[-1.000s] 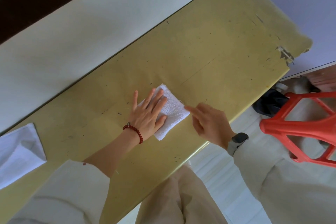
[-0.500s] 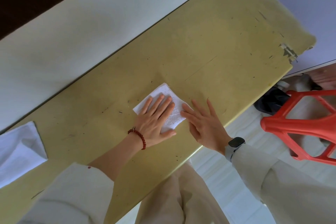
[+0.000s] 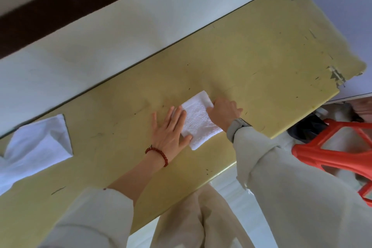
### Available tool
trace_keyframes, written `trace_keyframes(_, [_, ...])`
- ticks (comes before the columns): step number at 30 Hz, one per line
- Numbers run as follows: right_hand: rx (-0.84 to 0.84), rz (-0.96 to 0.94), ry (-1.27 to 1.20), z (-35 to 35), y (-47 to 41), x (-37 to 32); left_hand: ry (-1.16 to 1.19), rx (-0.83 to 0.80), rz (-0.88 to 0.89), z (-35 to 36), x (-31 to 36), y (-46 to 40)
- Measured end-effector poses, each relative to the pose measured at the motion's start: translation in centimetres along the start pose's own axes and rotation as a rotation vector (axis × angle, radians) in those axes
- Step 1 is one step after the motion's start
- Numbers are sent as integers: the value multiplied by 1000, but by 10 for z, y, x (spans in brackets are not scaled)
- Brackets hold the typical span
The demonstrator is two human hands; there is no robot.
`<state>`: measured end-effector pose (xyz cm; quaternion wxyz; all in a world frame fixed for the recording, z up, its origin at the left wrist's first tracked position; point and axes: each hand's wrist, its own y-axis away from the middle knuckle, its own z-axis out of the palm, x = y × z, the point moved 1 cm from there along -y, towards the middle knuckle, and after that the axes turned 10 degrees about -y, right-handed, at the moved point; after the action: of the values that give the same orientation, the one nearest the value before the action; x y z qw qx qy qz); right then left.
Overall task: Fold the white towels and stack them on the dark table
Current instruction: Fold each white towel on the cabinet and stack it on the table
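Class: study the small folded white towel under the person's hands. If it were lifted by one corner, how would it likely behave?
The folded towel is soft terry, so it would probably droop and unfold. It looks small and thin, likely light. Its nubby surface should grip the yellow table rather than slide; the left hand lies flat against its edge.

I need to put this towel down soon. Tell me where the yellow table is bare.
Bare: the table from the folded towel to the chipped corner, and between the left hand and the white cloth. Crowded: both hands at the towel, right hand gripping it.
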<state>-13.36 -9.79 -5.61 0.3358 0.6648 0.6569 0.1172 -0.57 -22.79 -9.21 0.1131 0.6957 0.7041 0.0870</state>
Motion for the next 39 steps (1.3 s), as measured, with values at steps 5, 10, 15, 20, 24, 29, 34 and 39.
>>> trace_keyframes(5, [-140,-51,-143,-5,-4,-4,9,-46,11,-1,-3,1])
trace_keyframes(10, [-76,-153,-343,-9,11,-5,-5,-112,-8,-4,2,3])
trace_keyframes(15, [-147,-93,-601,-22,23,-1,203,-138,-204,-18,11,12])
trace_keyframes(20, [-234,-436,-508,-55,75,-8,755,58,-613,-41,30,44])
trace_keyframes(24, [-326,-721,-396,-71,150,-7,1757,240,-951,-67,47,95])
trace_keyframes(29, [-459,-817,-542,-65,219,7,2496,263,-937,-82,77,182])
trace_keyframes(34, [-531,-726,-558,-14,255,31,2467,501,-1039,-68,103,281])
trace_keyframes(39, [-669,-801,-429,64,333,38,2126,675,-1209,-46,133,400])
